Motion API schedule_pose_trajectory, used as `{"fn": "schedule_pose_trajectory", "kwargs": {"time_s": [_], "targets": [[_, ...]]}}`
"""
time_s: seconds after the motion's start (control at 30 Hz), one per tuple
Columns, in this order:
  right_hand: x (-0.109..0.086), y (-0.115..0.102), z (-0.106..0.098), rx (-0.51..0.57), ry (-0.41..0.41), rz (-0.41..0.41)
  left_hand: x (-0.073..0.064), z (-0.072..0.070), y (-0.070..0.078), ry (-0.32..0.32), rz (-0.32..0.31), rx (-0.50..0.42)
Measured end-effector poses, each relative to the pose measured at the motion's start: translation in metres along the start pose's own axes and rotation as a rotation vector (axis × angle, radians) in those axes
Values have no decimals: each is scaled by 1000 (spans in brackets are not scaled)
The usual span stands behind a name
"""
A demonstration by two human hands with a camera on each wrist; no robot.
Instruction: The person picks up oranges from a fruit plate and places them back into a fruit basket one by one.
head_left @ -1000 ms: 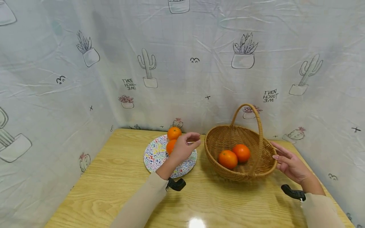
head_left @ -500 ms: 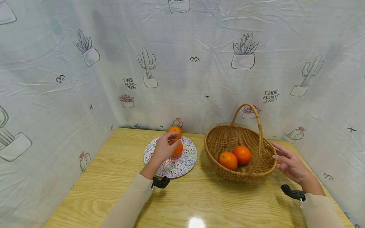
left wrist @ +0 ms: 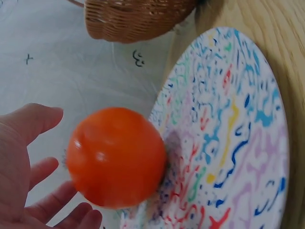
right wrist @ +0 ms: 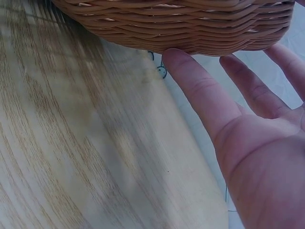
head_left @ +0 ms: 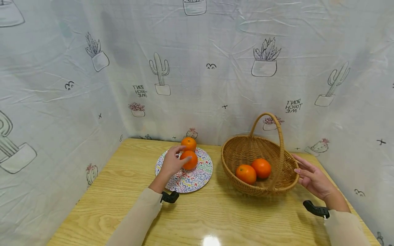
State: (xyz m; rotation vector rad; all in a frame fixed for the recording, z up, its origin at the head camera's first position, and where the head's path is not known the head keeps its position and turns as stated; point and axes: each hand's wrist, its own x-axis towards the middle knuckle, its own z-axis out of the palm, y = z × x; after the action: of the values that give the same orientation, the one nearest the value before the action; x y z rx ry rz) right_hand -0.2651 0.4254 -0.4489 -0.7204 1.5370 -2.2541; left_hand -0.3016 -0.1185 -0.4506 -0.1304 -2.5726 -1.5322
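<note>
In the head view my left hand [head_left: 173,161] reaches over a round plate [head_left: 201,176] with multicoloured squiggles, beside the nearer orange [head_left: 191,162]. The left wrist view shows its thumb and fingers spread around one side of this orange [left wrist: 116,157], with a gap at the thumb. A second orange [head_left: 188,143] lies just behind it on the plate. My right hand [head_left: 317,181] holds the right side of a wicker basket [head_left: 229,167], thumb at the rim. Its fingers [right wrist: 202,86] lie against the outer wall in the right wrist view. Two oranges [head_left: 246,174] sit inside the basket.
A wooden table [head_left: 197,215] bears the plate on the left and the basket on the right. The basket's tall handle [head_left: 280,143] arches over it. Behind the table and at its sides hangs a pale curtain [head_left: 191,68] printed with cacti.
My left hand has moved left from over the plate's right part to the near orange's left side, and its fingers have come nearer that orange. The right hand and basket look still.
</note>
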Motion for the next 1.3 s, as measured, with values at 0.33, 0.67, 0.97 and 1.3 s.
{"fn": "schedule_pose_trajectory", "kwargs": {"time_s": [0.33,0.67,0.97,1.3], "targets": [[0,1,-1,-7,-1,-2,3,7,-13,-26,-40,21],[2,1,-3,-2,13,10,4,14,-15,-18,-48,-3],[1,1,-3,-10,14,5,2,15,-15,-7,-56,-14],[2,0,-4,3,5,0,3,13,-16,-15,-58,-33]]}}
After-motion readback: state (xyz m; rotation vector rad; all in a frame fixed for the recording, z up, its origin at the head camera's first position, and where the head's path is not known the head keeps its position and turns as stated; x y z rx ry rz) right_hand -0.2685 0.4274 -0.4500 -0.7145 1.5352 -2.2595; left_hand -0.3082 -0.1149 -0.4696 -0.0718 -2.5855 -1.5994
